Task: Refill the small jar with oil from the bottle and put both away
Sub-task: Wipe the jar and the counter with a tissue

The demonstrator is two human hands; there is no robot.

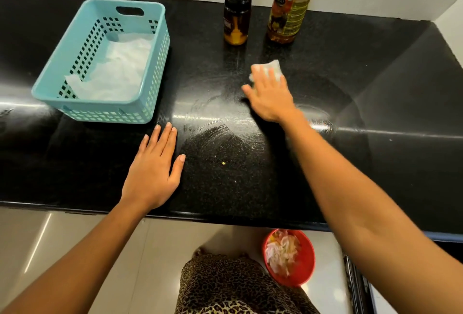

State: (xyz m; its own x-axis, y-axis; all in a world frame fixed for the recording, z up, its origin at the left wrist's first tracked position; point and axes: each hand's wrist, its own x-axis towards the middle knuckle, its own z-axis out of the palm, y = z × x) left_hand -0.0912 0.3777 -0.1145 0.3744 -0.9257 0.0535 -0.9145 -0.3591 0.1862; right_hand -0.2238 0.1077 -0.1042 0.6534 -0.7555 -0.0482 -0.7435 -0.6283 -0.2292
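- Fingers of my right hand press flat on a white wad of tissue, pinning it to the black counter a little right of the middle; only the far end of the wad shows past my fingertips.
- Left hand lies palm down near the front edge, fingers straight and close together, thumb out to the side, holding nothing.
- Small jar stands upright near the back edge, black lid on, amber oil low in it with a pale piece inside that I cannot make out.
- Oil bottle stands just to the right of the jar, close beside it but apart, its top cut off by the picture's edge.
- Both stand beyond my right hand, with bare counter between them and the tissue.
- Turquoise basket sits toward the left back of the counter, turned at a slant, lined with white paper; its near right corner is close to my left fingertips.
- Smear marks curve across the shiny surface between my hands, and a few crumbs lie nearer the front edge.
- Open room: the whole right end of the counter is bare up to the wall corner, and the strip between my hands is free.
- Below the front edge, a red bin with crumpled tissues stands on the floor by my leopard-print garment.
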